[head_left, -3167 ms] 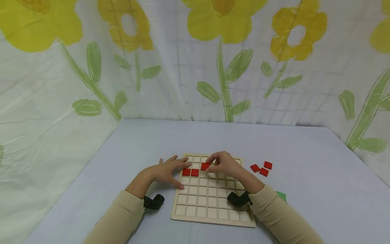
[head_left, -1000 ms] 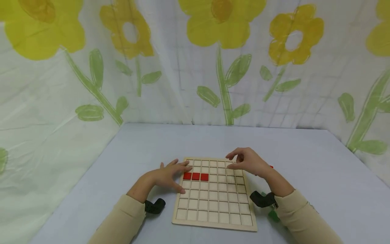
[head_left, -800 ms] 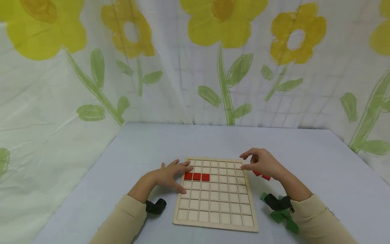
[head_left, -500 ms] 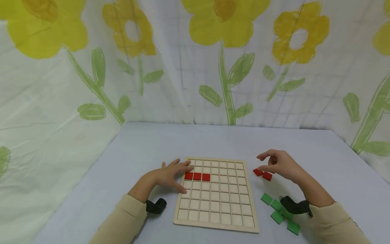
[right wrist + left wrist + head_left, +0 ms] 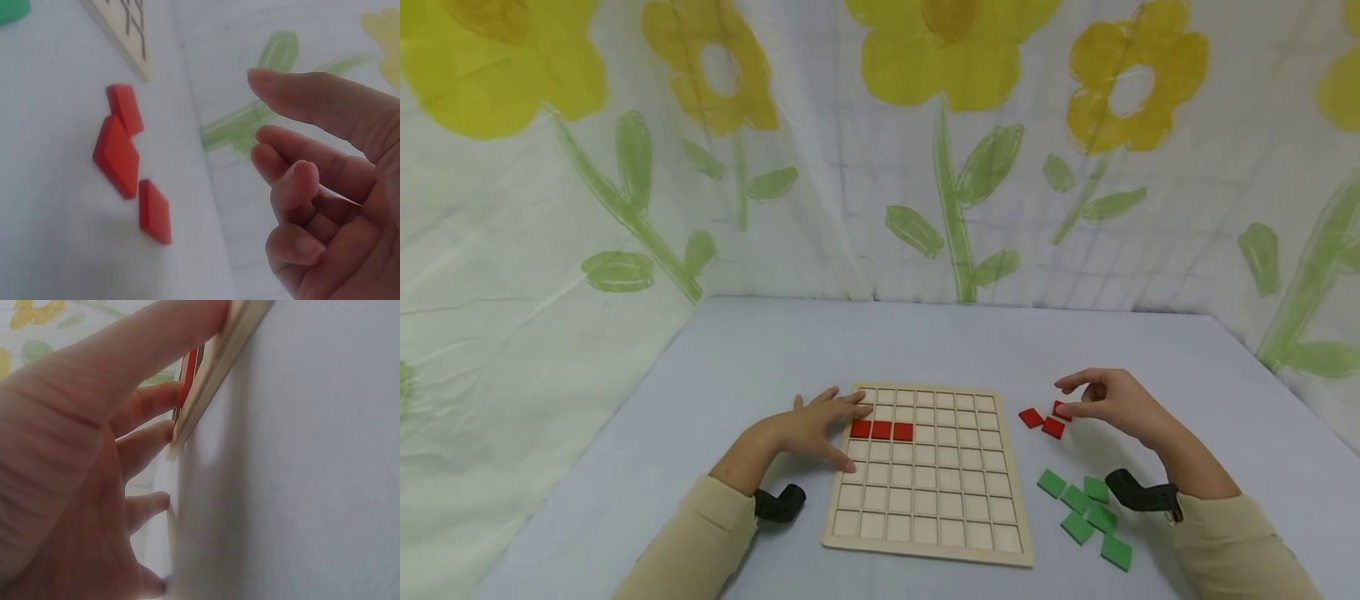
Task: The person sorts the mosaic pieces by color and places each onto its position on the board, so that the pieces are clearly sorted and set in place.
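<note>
1. Grid board [image 5: 936, 479]: pale wood, flat on the table [image 5: 790, 342], its near edge toward the person. Seven columns by seven rows of square cells.
2. Row of red tiles [image 5: 882, 430]: three tiles side by side in the third row from the board's far edge, filling the three cells from the left edge.
3. Left hand [image 5: 808, 429]: at the board's left edge, palm down, fingers spread wide. Thumb on the board's left side, nearer the person than the red row; two fingers reach the board near its far left corner. Whether one touches a red tile: cannot tell.
4. Right hand [image 5: 1116, 404]: beyond the board's right edge, near its far right corner, by the loose red tiles [image 5: 1053, 428]. Grip: thumb and forefinger parted, other fingers bent inward. Right wrist view shows a gap between fingertips and tiles.
5. Loose red tiles: three, flat on the table; two touch, the third just beside them.
6. Green tiles [image 5: 1077, 528]: six, loosely clustered on the table near the board's near right corner.
7. Beige sleeves [image 5: 692, 533] on both arms; flower-printed sheet [image 5: 820, 167] behind the table's far edge.
</note>
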`<action>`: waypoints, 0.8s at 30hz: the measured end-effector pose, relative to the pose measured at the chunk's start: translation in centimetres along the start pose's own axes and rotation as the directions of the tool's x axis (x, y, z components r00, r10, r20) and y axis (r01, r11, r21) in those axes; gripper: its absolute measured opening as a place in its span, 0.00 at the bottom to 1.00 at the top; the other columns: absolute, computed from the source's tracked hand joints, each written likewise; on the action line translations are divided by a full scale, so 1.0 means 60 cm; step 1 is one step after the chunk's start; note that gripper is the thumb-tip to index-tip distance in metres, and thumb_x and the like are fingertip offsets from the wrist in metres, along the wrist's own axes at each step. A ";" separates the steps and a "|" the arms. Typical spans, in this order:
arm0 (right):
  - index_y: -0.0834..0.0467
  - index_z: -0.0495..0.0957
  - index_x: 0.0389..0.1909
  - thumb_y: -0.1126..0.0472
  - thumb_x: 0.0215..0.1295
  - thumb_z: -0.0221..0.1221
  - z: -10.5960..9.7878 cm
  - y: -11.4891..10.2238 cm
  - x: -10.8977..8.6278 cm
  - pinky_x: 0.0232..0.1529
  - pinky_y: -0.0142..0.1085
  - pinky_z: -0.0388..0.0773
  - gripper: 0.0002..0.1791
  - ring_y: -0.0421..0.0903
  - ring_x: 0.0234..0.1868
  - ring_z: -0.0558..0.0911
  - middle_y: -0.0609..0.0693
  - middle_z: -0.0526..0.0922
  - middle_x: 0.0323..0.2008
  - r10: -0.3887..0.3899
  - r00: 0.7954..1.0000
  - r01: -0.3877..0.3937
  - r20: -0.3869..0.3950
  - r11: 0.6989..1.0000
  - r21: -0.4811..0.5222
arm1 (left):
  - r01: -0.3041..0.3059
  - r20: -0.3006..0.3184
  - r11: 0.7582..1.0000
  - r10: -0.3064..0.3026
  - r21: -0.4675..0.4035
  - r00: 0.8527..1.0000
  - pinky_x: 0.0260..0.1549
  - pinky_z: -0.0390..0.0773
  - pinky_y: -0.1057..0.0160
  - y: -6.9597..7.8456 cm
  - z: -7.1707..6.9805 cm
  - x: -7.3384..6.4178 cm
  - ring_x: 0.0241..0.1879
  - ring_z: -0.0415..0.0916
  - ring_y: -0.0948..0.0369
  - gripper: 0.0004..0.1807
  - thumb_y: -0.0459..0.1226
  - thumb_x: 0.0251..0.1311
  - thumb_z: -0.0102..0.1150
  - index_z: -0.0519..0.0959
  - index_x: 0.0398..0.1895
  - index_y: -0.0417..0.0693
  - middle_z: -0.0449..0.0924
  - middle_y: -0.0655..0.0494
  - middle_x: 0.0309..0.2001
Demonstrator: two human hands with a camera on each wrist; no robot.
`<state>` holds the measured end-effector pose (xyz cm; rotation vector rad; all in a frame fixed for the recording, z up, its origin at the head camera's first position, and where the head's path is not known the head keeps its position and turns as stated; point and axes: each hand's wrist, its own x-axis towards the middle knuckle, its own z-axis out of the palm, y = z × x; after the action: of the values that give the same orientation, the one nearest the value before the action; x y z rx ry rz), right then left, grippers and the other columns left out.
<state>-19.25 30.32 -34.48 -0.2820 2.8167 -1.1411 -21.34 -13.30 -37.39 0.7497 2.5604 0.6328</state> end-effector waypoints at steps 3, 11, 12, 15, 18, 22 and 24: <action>0.66 0.76 0.52 0.53 0.55 0.66 -0.001 0.008 0.006 0.31 0.31 0.74 0.27 0.41 0.28 0.73 0.57 0.81 0.37 0.016 1.000 -0.016 -0.005 1.000 0.007 | 0.003 -0.006 1.000 -0.003 -0.002 1.000 0.61 0.26 0.29 -0.002 -0.001 -0.002 0.74 0.31 0.46 0.44 0.51 0.42 0.71 0.64 0.67 0.60 0.47 0.60 0.74; 0.65 0.76 0.51 0.52 0.55 0.65 0.003 0.037 0.018 0.30 0.31 0.72 0.27 0.41 0.30 0.71 0.56 0.79 0.40 0.064 0.997 -0.064 -0.053 0.998 0.004 | 0.000 0.000 1.000 0.000 -0.013 1.000 0.60 0.25 0.29 -0.003 -0.004 -0.004 0.74 0.30 0.45 0.45 0.52 0.42 0.71 0.63 0.67 0.60 0.46 0.59 0.74; 0.65 0.76 0.51 0.52 0.55 0.65 0.004 0.041 0.019 0.30 0.31 0.72 0.27 0.41 0.30 0.71 0.56 0.79 0.40 0.071 0.996 -0.071 -0.058 0.997 0.002 | 0.001 -0.001 1.000 -0.001 -0.014 1.000 0.61 0.25 0.29 -0.003 -0.004 -0.004 0.74 0.30 0.45 0.46 0.52 0.42 0.71 0.63 0.67 0.60 0.46 0.59 0.74; 0.65 0.76 0.52 0.51 0.56 0.64 0.005 0.051 0.019 0.31 0.31 0.71 0.27 0.42 0.30 0.72 0.57 0.79 0.41 0.093 0.994 -0.093 -0.062 0.996 0.004 | -0.002 0.000 1.000 0.002 -0.016 1.000 0.61 0.25 0.29 -0.002 -0.004 -0.002 0.74 0.30 0.45 0.45 0.52 0.42 0.71 0.63 0.67 0.60 0.46 0.59 0.74; 0.64 0.76 0.52 0.51 0.56 0.64 0.009 0.060 0.018 0.31 0.31 0.70 0.27 0.43 0.30 0.73 0.57 0.80 0.42 0.114 0.992 -0.113 -0.052 0.993 0.022 | -0.010 0.003 1.000 0.010 -0.023 1.000 0.60 0.25 0.29 -0.003 -0.003 0.000 0.74 0.30 0.45 0.45 0.51 0.42 0.72 0.64 0.67 0.60 0.46 0.58 0.74; 0.65 0.76 0.52 0.52 0.56 0.64 0.012 0.067 0.016 0.30 0.31 0.71 0.27 0.43 0.30 0.74 0.56 0.80 0.41 0.123 0.992 -0.121 -0.040 0.992 0.041 | -0.012 0.008 1.000 0.012 -0.018 1.000 0.60 0.25 0.29 -0.002 -0.003 0.001 0.74 0.30 0.45 0.45 0.51 0.42 0.72 0.64 0.67 0.60 0.46 0.59 0.74; 0.65 0.76 0.52 0.54 0.56 0.65 0.013 0.068 0.016 0.30 0.31 0.71 0.26 0.42 0.30 0.75 0.55 0.80 0.40 0.120 0.992 -0.118 -0.036 0.992 0.046 | -0.013 0.008 1.000 0.013 -0.015 1.000 0.60 0.25 0.29 -0.002 -0.004 0.002 0.74 0.30 0.45 0.45 0.51 0.42 0.71 0.63 0.67 0.59 0.46 0.58 0.74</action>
<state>-20.65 32.49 -37.89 -0.0879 2.7943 -1.1935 -21.58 -13.39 -37.28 0.7630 2.5424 0.6503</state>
